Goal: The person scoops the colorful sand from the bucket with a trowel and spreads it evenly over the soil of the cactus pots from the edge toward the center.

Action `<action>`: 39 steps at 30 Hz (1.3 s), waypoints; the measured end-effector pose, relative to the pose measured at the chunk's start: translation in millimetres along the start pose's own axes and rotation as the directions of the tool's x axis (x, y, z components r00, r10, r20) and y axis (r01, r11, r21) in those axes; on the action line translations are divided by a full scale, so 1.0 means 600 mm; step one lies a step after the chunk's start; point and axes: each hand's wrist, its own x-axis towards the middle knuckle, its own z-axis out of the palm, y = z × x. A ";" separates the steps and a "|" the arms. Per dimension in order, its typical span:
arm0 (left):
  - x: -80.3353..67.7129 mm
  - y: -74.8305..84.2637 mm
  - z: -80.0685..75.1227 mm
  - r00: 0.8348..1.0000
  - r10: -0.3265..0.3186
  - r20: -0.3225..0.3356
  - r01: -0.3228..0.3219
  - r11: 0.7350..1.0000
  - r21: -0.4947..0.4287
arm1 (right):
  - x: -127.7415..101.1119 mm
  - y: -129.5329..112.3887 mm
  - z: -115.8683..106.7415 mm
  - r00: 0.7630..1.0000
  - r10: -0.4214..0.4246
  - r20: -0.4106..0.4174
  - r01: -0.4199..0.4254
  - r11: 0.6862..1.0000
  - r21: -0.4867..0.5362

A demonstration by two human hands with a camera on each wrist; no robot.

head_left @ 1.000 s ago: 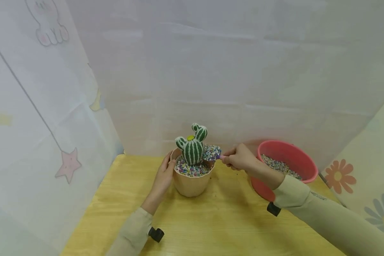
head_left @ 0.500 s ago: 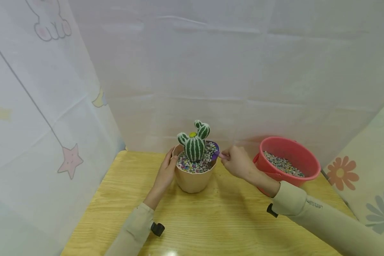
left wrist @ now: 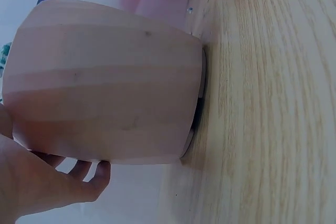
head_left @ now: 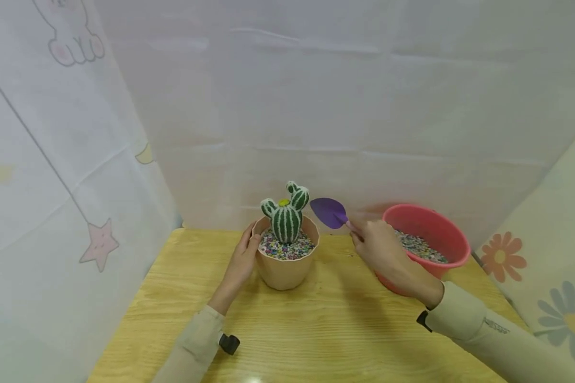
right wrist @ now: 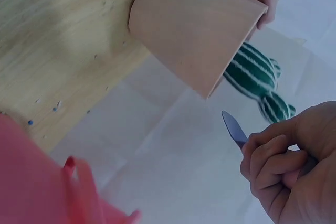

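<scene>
A beige pot [head_left: 285, 268] stands on the wooden table [head_left: 316, 330], holding a green striped toy cactus [head_left: 285, 215] bedded in coloured pebbles [head_left: 281, 249]. My left hand [head_left: 241, 259] rests against the pot's left side, fingers wrapped round its wall [left wrist: 105, 93]. My right hand [head_left: 379, 249] grips the handle of a small purple scoop [head_left: 329, 211], held empty in the air between the pot and a red bucket [head_left: 428, 239]. In the right wrist view the scoop's blade [right wrist: 233, 128] shows edge-on beside the cactus [right wrist: 257, 80].
The red bucket holds more coloured pebbles [head_left: 419, 247] and stands at the table's right back. White cloth screens [head_left: 316, 106] with star and flower prints close in the table on the left, back and right. A few stray pebbles [right wrist: 44, 113] lie on the wood.
The scoop, loaded with pebbles a second ago, tipped them into the pot and has now lifted away to the right, empty. My left hand has stayed on the pot.
</scene>
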 end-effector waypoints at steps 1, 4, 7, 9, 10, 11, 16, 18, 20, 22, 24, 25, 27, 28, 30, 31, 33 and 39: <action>0.003 -0.005 -0.001 1.000 0.003 0.004 -0.003 1.000 0.000 | -0.004 0.006 -0.006 1.000 0.008 -0.006 -0.008 1.000 -0.004; 0.014 -0.028 -0.003 1.000 0.010 0.016 -0.010 1.000 -0.012 | -0.020 0.028 -0.026 0.999 0.048 -0.011 -0.048 0.999 -0.018; 0.022 -0.048 -0.005 1.000 0.012 0.015 -0.012 1.000 -0.011 | -0.038 0.056 -0.050 0.996 0.091 -0.017 -0.092 0.994 -0.054; 0.025 -0.054 -0.005 1.000 0.027 0.014 -0.027 1.000 -0.002 | -0.052 0.077 -0.066 0.993 0.114 -0.029 -0.116 0.990 -0.079; 0.025 -0.057 -0.005 0.999 0.032 0.014 -0.032 0.999 0.003 | -0.058 0.088 -0.073 0.992 0.118 -0.033 -0.120 0.988 -0.093; 0.025 -0.058 -0.005 0.999 0.037 0.014 -0.038 0.999 0.006 | -0.065 0.099 -0.081 0.992 0.116 -0.042 -0.120 0.986 -0.114; 0.021 -0.052 -0.007 1.000 0.023 -0.011 -0.022 0.998 0.052 | -0.095 0.154 -0.113 0.992 0.127 -0.012 -0.128 0.978 -0.165; 0.018 -0.044 -0.009 0.999 0.007 -0.031 -0.004 0.997 0.082 | -0.103 0.171 -0.123 0.991 0.135 0.010 -0.131 0.974 -0.186; 0.015 -0.035 -0.011 0.998 0.003 -0.057 0.003 0.994 0.105 | -0.110 0.187 -0.130 0.992 0.126 0.018 -0.119 0.968 -0.221; 0.012 -0.026 -0.012 0.997 0.015 -0.079 -0.005 0.993 0.120 | -0.116 0.198 -0.137 0.993 0.116 0.011 -0.109 0.962 -0.251; 0.009 -0.018 -0.011 0.992 0.045 -0.114 -0.029 0.990 0.135 | -0.122 0.209 -0.140 0.993 0.117 -0.006 -0.114 0.953 -0.280; 0.008 -0.013 -0.010 0.989 0.067 -0.135 -0.047 0.989 0.141 | -0.124 0.213 -0.143 0.993 0.116 -0.009 -0.114 0.952 -0.284; 0.004 -0.003 -0.009 0.978 0.113 -0.175 -0.085 0.984 0.157 | -0.130 0.221 -0.148 0.992 0.126 -0.011 -0.123 0.947 -0.297; 0.002 0.002 -0.009 0.971 0.139 -0.192 -0.107 0.980 0.167 | -0.132 0.226 -0.150 0.992 0.129 -0.013 -0.127 0.945 -0.303; -0.003 0.014 -0.007 0.957 0.187 -0.222 -0.146 0.971 0.187 | -0.138 0.235 -0.153 0.990 0.144 -0.005 -0.138 0.939 -0.314; -0.007 0.020 -0.006 0.950 0.209 -0.232 -0.164 0.966 0.199 | -0.140 0.239 -0.154 0.989 0.149 -0.001 -0.141 0.937 -0.321; -0.012 0.032 -0.005 0.936 0.255 -0.244 -0.203 0.954 0.220 | -0.143 0.247 -0.153 0.988 0.153 0.007 -0.142 0.931 -0.335; -0.026 0.076 0.028 0.900 0.375 -0.222 -0.336 0.921 0.196 | -0.142 0.269 -0.151 0.990 0.126 0.059 -0.094 0.917 -0.387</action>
